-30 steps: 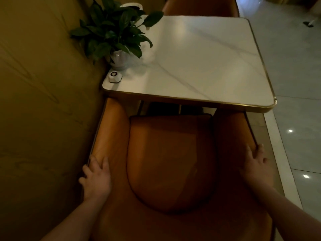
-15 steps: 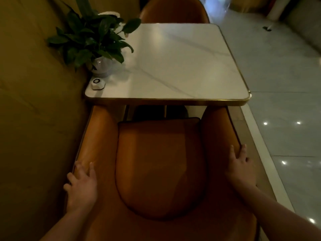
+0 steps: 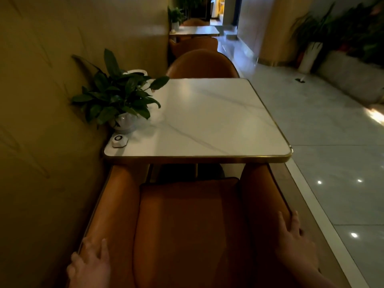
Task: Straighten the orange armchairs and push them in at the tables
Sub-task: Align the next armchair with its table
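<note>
Orange armchair point(image 3: 187, 225), lower centre, arms tucked under white marble table point(image 3: 207, 121). Left hand point(image 3: 91, 265) and right hand point(image 3: 295, 244) lie flat on its arms, fingers spread, unclenched. White pot point(image 3: 124, 124), centre left: leafy green plant point(image 3: 118, 94).

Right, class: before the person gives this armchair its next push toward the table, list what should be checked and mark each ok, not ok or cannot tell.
1. Left hand on the near armchair's left arm: ok, fingers spread flat on it.
2. Right hand on the right arm: ok, resting on its outer edge.
3. Chair square to the table: ok, both arm fronts meet the gold edge about evenly.
4. Room left to push in: cannot tell; arm fronts are already at the table edge.
5. Clearance from the wall: cannot tell; too dark.
6. Potted plant and call button safe: ok, on the tabletop.
</note>
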A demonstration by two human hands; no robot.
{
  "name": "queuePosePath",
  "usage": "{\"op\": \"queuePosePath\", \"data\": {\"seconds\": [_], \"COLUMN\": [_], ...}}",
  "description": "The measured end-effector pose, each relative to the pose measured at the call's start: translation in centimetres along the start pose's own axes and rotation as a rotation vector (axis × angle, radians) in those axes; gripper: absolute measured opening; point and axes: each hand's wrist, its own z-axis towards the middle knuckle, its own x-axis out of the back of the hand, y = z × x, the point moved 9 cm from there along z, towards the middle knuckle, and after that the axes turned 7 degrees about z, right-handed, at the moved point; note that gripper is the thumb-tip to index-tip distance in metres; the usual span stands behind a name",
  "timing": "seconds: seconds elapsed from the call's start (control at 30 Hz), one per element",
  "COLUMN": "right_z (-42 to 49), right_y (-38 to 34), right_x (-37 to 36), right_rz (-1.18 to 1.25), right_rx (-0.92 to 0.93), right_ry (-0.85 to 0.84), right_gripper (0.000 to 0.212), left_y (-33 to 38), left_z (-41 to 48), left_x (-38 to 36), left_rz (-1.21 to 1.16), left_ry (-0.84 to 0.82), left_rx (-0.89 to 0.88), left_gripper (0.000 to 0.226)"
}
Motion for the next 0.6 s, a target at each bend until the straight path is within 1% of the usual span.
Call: {"op": "queuePosePath", "data": {"seconds": [0.03, 0.07, 0.1, 0.13, 0.17, 0.2, 0.23, 0.27, 0.3, 0.33, 0.37, 0.4, 0.43, 0.47, 0.5, 0.53, 0.57, 0.6], "right_z": [-0.1, -0.2, -0.3, -0.3, -0.4, -0.4, -0.5, -0.6, -0.8, -1.0, -1.3, -1.6, -1.8, -2.1, -2.3, -2.6, -2.8, -2.9], "right_y": [-0.1, -0.2, -0.3, -0.4, -0.4, -0.4, -0.5, -0.6, -0.5, -0.5, -0.5, -0.4, -0.5, -0.6, -0.5, -0.4, -0.4, -0.6], "right_x": [0.1, 0.4, 0.6, 0.7, 0.6, 0.5, 0.5, 0.6, 0.7, 0.8, 0.8, 0.8, 0.9, 0.8, 0.7, 0.5, 0.4, 0.4], "right_rz": [-0.002, -0.002, -0.001, -0.001, -0.003, -0.009, -0.017, -0.022, -0.025, -0.027, -0.026, -0.022, -0.018, -0.014, -0.011, -0.009, -0.015, -0.023], "right_rx": [-0.004, -0.002, 0.002, 0.000, -0.003, -0.003, 0.003, 0.009, 0.012, 0.008, 0.000, -0.003, -0.001, -0.004, -0.013, -0.028, -0.040, -0.048], "right_ry": [0.002, 0.014, 0.028, 0.033, 0.032, 0.030, 0.033, 0.042, 0.051, 0.050, 0.044, 0.039, 0.035, 0.027, 0.014, -0.004, -0.017, -0.023], "right_gripper": [0.100, 0.100, 0.100, 0.099, 0.098, 0.096, 0.095, 0.095, 0.095, 0.096, 0.096, 0.096, 0.098, 0.100, 0.102, 0.106, 0.109, 0.112], "left_y": [0.0, 0.2, 0.1, 0.2, 0.1, 0.3, 0.5, 0.7, 0.4, 0.2, -0.3, -0.3, -0.4, -0.3, -0.3, -0.1, -0.6, -0.8], "left_z": [0.1, 0.5, 0.6, 0.7, 1.2, 1.3, 0.9, 0.3, -0.1, 0.0, 0.0, 0.3, 0.4, 0.8, 1.8, 2.2, 1.9, 1.5], "left_x": [0.2, 0.5, 0.8, -0.1, -1.8, -2.1, -1.6, -0.9, -1.5, 0.3, 0.6, 0.8, 1.1, 0.2, -1.9, -2.2, -1.4, -0.6], "left_rz": [-0.025, -0.082, -0.081, -0.089, -0.080, -0.128, -0.186, -0.200, -0.216, -0.363, -0.407, -0.407, -0.392, -0.319, -0.238, -0.194, -0.216, -0.249], "left_ry": [0.007, 0.047, 0.067, 0.001, 0.012, 0.082, 0.118, -0.004, -0.119, -0.052, 0.032, 0.080, 0.085, -0.021, -0.042, 0.024, 0.077, 0.000], "left_rx": [0.003, -0.012, -0.017, -0.045, -0.075, -0.104, -0.137, -0.172, -0.132, -0.074, -0.015, -0.022, -0.037, -0.061, -0.108, -0.139, -0.138, -0.149], "left_gripper": [0.090, 0.086, 0.078, 0.068, 0.060, 0.056, 0.055, 0.056, 0.059, 0.065, 0.067, 0.067, 0.068, 0.066, 0.063, 0.059, 0.056, 0.058]}}
